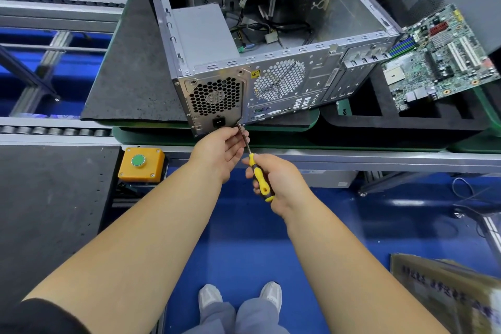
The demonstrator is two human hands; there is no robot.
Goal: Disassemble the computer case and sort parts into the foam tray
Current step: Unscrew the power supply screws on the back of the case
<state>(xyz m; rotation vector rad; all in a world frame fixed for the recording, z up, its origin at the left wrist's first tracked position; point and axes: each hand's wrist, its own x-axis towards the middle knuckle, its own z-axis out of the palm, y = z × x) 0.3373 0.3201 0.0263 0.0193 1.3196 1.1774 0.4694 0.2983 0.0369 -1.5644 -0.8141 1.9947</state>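
The computer case lies on its side on a dark mat on the desk, with its open side facing up. Inside it you can see a grey power box and a bunch of loose wires. The back of the case faces the person. It has a round patch of little holes, a black plug socket and a yellow warning sticker.

The right hand is wrapped tight around the yellow and black handle of a screwdriver. The thin metal tip points up at the low edge of the case back, just beside the plug socket. The left hand is right there too. Its fingers are curled and pinch the metal shaft near the tip. If there is a screw there, it is too small to see.

To the right of the case sits the black foam tray with deep pockets. A green board full of tiny parts lies tilted on the tray's far right side, partly over a pocket.

Down on the left, under the desk edge, is a yellow box with a green button. The floor is blue. The person's two light shoes show at the bottom. A brown cardboard box is at the low right corner.
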